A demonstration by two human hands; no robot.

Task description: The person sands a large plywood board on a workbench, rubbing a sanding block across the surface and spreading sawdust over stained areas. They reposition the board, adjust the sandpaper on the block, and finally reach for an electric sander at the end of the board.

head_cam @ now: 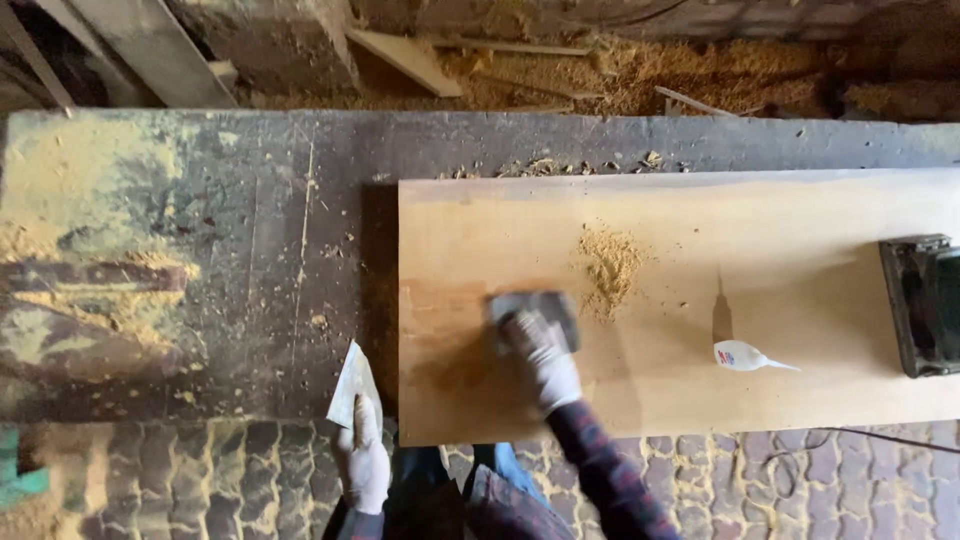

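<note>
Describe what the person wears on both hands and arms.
Both hands are covered by whitish work gloves, a little soiled. The left hand shows only the glove and a dark cuff at the wrist. The right hand has the same kind of glove, and the right sleeve above it is a dark plaid, reddish and navy, reaching down to the wrist.

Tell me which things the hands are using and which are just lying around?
In use:
right hand pressing a grey sanding block on the wooden board
left hand holding a pale sheet, perhaps sandpaper

Lying about:
small white glue bottle
pile of sawdust
black power tool at the board's far end
wood scraps behind the workbench
</note>
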